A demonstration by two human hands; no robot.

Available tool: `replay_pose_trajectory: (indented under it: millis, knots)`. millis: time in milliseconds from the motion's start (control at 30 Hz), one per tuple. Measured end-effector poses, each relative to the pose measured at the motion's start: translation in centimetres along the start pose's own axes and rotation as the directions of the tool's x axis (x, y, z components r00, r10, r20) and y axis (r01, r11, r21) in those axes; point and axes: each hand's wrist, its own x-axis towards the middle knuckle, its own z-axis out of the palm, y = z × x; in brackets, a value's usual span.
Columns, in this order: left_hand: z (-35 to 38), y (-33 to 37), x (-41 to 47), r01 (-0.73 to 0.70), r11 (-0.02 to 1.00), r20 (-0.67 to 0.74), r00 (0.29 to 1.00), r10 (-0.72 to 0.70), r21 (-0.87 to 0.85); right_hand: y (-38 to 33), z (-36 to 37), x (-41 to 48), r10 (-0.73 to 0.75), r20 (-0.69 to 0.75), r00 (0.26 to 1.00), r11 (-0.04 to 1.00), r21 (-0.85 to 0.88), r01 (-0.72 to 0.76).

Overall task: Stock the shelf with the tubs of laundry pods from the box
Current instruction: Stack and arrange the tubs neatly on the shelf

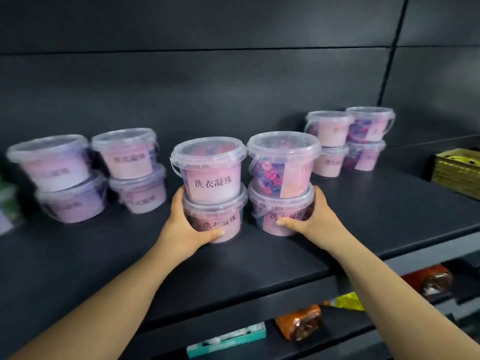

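Both hands on two stacks at the shelf's front

Nearest, an orange jar [298, 322] lay on the rack below. Up on the dark shelf [376, 211], the left hand [187, 224] had its fingers curled round the left bottom tub [220, 216], the right hand [311, 216] round the right bottom tub [275, 211], each carrying a second tub. Behind stood further stacks [130, 162], two-high.

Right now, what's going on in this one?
A person is stocking a dark shelf with tubs of laundry pods. The left hand holds the left stack's bottom tub, the right hand the right stack's bottom tub; both stacks sit on the shelf. Four other two-high stacks stand farther back. The box is out of view.
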Motion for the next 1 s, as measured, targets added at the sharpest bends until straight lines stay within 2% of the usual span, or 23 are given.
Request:
replay_pose_trajectory:
  millis: [267,467,667,1000]
  knots:
    - [-11.9,-3.4,-4.3,0.094,0.995,-0.16,0.983,-0.086,0.045,-4.9,10.7,0.1,-0.02,0.236,0.972,1.0,-0.001,0.021]
    - [-18.1,-5.3,-5.5,0.113,0.991,-0.247,0.965,-0.093,0.068,-7.9,17.2,0.2,-0.027,0.319,0.947,0.999,-0.021,0.036]
    - [-21.7,-7.1,-4.3,0.142,0.989,-0.219,0.967,-0.131,0.034,-9.4,21.0,0.7,-0.006,0.304,0.953,0.999,-0.041,0.02]
    - [-22.4,-8.0,-3.6,0.093,0.993,-0.185,0.977,-0.105,-0.073,-9.2,22.3,0.5,-0.012,0.258,0.966,1.0,-0.022,0.018]
